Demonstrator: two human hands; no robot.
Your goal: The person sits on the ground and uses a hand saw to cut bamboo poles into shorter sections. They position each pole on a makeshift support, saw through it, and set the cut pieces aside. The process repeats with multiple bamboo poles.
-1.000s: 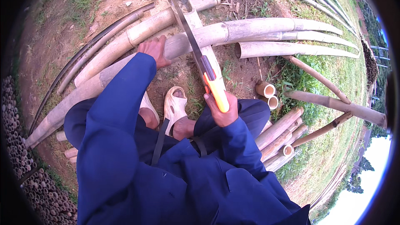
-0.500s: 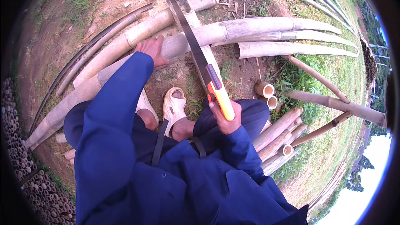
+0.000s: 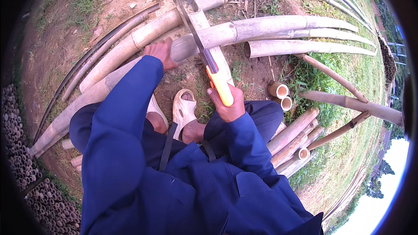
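Note:
A long, thick bamboo pole [image 3: 257, 27] crosses in front of me from lower left to upper right. My left hand [image 3: 161, 54] is wrapped over it, gripping it from above. In my right hand [image 3: 230, 105] is the yellow-orange handle of a hand saw [image 3: 223, 88], fingers closed around it. The saw's dark blade lies across the pole just right of my left hand, its tip pointing away from me. Under the pole runs a pale, notched piece of bamboo [image 3: 201, 21]. Whether the teeth have cut in cannot be seen.
More bamboo poles [image 3: 152, 28] lie beyond and to the right. Short cut pieces [image 3: 296, 135] are stacked at my right, near two upright tubes [image 3: 278, 89]. Crossed poles [image 3: 352, 102] stand farther right. A heap of cut bamboo [image 3: 48, 204] fills the lower left. My sandals [image 3: 183, 111] are below the pole.
My right hand has pushed the saw forward and slightly left, and the blade has slid farther across the pole. My left hand stays in place on the pole.

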